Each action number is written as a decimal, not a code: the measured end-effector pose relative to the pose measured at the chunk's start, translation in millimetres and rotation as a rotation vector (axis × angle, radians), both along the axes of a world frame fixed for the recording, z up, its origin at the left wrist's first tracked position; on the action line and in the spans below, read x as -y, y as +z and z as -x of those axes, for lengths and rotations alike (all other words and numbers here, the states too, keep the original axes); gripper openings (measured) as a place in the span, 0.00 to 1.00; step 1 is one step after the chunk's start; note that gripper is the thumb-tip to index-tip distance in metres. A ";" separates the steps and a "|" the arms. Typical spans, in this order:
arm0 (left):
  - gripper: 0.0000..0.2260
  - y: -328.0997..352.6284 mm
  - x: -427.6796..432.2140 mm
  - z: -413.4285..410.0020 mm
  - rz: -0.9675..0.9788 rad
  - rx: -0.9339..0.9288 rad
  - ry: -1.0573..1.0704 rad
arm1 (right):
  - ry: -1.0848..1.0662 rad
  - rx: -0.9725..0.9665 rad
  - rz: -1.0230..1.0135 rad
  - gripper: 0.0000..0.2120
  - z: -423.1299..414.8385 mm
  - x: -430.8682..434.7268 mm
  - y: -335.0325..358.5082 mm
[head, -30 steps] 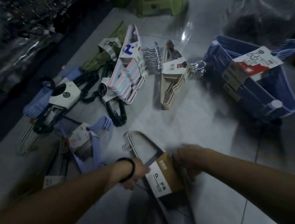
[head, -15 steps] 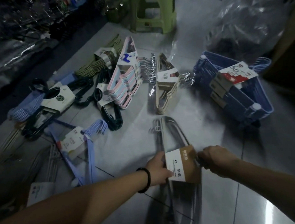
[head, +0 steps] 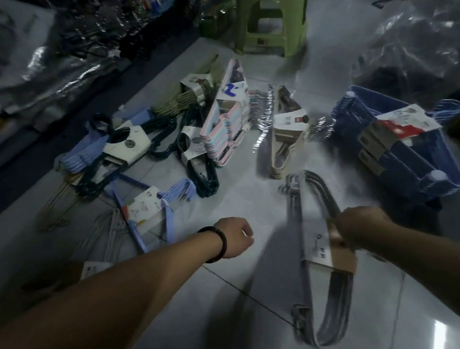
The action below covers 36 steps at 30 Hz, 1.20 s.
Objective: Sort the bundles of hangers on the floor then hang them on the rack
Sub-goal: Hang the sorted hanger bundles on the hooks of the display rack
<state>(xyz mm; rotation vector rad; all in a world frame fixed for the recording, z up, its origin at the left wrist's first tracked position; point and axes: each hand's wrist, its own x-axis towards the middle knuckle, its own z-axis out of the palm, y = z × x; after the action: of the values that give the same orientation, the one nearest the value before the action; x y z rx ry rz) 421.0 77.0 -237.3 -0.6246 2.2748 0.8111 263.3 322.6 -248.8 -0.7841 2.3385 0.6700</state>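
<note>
1. The tiled floor [head: 179, 304] fills the frame, with sorted bundles spread across its upper half. I see no rack.
2. The blue bundle [head: 417, 163] sits at the right edge, the biggest pile.
3. The grey bundle [head: 308, 223] is what I'm working on. It stands on edge right of centre, its long axis running from mid-frame down toward the lower right.
4. The beige bundle [head: 285, 147] lies just above the grey bundle's far end, near it but apart.
5. My right hand [head: 364, 226] is curled round the grey bundle at its cardboard sleeve [head: 327, 255], so this hand steers it.
6. My left hand [head: 236, 240] hangs left of the grey bundle, clear of it. Its fingers are loosely curled and hold nothing I can see.
</note>
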 end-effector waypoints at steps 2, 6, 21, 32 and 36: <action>0.13 6.2 26.0 -26.8 0.042 -0.035 0.046 | 0.076 -0.055 0.018 0.08 -10.4 42.1 13.7; 0.08 9.3 87.5 -94.7 0.131 0.002 0.204 | 0.215 0.121 0.381 0.14 -56.3 152.1 26.7; 0.09 -16.1 166.0 -135.6 -0.301 0.124 0.984 | -0.381 0.539 0.555 0.22 -204.9 297.9 -48.2; 0.20 -38.6 175.2 -148.6 -0.174 0.178 0.791 | -0.706 0.767 0.591 0.25 -263.0 226.3 -45.8; 0.16 -45.5 145.4 -145.9 -0.022 0.088 0.501 | -0.392 0.793 0.485 0.18 -253.1 204.5 -28.3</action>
<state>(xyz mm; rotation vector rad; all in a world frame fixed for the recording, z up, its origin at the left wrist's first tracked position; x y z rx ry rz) 567.0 -68.5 -282.8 -1.2223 2.0479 1.0134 516.3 118.1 -277.2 -0.6005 1.8127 -0.3521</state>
